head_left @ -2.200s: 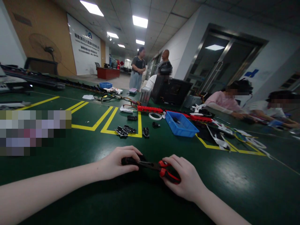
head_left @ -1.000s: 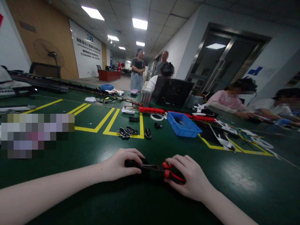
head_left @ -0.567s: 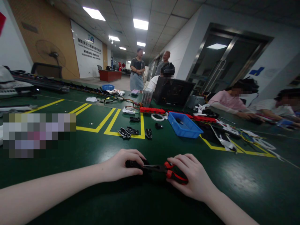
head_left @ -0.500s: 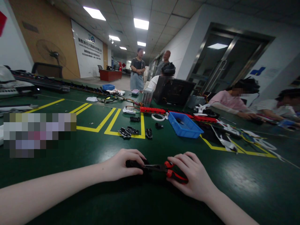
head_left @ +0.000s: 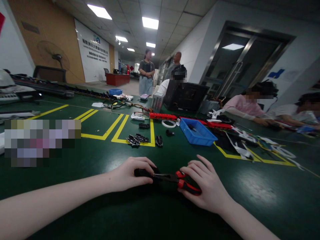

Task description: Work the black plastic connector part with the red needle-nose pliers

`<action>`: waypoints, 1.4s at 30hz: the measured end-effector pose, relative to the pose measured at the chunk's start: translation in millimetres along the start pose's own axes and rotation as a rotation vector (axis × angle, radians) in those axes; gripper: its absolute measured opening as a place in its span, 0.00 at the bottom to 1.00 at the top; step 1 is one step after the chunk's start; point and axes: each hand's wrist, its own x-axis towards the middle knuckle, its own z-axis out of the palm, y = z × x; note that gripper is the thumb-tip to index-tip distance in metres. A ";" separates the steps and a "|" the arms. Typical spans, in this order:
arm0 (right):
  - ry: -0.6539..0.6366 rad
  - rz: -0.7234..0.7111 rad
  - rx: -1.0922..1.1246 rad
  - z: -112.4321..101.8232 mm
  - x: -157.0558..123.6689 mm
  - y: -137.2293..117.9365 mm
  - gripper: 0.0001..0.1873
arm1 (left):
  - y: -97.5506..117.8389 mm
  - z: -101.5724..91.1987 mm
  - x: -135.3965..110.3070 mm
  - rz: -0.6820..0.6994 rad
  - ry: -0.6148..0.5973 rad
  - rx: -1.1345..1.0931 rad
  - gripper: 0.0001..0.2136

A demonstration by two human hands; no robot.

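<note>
With its fingers wrapped round the handles, my right hand point(head_left: 203, 186) grips red-and-black needle-nose pliers point(head_left: 189, 187). The pliers' thin jaws point left and meet a small black part point(head_left: 143, 173). My left hand point(head_left: 136, 173) pinches that black part between thumb and fingers; its exact kind cannot be made out, and the fingers hide some of it. Both hands are low over the green table point(head_left: 160, 213). Beyond them lie several small black plastic pieces point(head_left: 141, 138), some on yellow tape lines, and a short black cylindrical piece point(head_left: 170, 132).
A blue bin point(head_left: 198, 135) with a dark item inside stands beyond my right hand. Red strips point(head_left: 162, 116), a white ring point(head_left: 168, 124), cables point(head_left: 277, 151) and a black computer case point(head_left: 185, 96) lie farther back. Co-workers point(head_left: 246, 103) sit at the right; two people stand behind.
One finger of my right hand has lifted and stretched out a little from the pliers. The left hand, the black part and the pliers have hardly moved.
</note>
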 end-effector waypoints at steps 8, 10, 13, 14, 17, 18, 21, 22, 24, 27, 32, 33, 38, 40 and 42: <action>-0.006 0.007 0.006 0.2 -0.4 -1.2 0.19 | 2.1 -0.6 0.0 -0.013 -0.022 -0.007 0.05; -0.015 0.010 0.001 -1.5 0.9 -3.9 0.19 | 2.2 -0.8 -0.4 -0.019 -0.024 -0.008 0.05; -0.019 0.017 -0.005 -3.1 2.5 -7.9 0.18 | 2.0 -0.6 -0.8 -0.027 -0.024 -0.003 0.05; -0.017 0.020 -0.005 -3.2 2.7 -8.8 0.17 | 1.7 -0.5 -0.8 -0.030 -0.026 0.002 0.05; -0.017 0.028 -0.003 -2.6 2.6 -9.7 0.17 | -0.6 -0.1 -0.4 -0.032 -0.023 0.019 0.05; -0.014 0.030 -0.004 -2.3 2.4 -9.7 0.17 | -1.6 0.0 -0.1 -0.028 -0.019 0.022 0.05; 0.008 0.033 -0.027 -2.2 2.1 -9.5 0.17 | -4.6 0.2 1.0 -0.010 -0.020 0.029 0.05; 0.020 0.034 -0.040 -2.4 2.0 -9.6 0.18 | -5.3 0.2 1.4 -0.008 -0.023 0.028 0.05; 0.041 0.035 -0.060 -2.9 1.9 -9.5 0.19 | -6.3 0.1 2.1 -0.008 -0.027 0.023 0.06; 0.061 0.030 -0.068 -3.0 1.4 -8.2 0.20 | -6.8 0.2 2.3 -0.004 -0.006 0.018 0.05; 0.065 0.029 -0.061 -3.0 0.4 -5.2 0.20 | -4.2 1.0 1.1 -0.021 0.033 0.007 0.05; 0.064 0.028 -0.059 -3.2 0.3 -5.1 0.20 | -3.5 1.1 0.8 -0.023 0.035 0.007 0.05; 0.039 0.028 -0.055 -4.3 0.2 -5.5 0.21 | -2.1 1.2 0.7 -0.022 0.033 0.017 0.05; 0.024 0.035 -0.057 -4.8 0.2 -5.6 0.21 | -2.0 1.3 0.9 -0.018 0.033 0.016 0.05; 0.007 0.043 -0.057 -4.9 0.2 -5.6 0.21 | -1.8 1.4 1.0 -0.017 0.032 0.013 0.05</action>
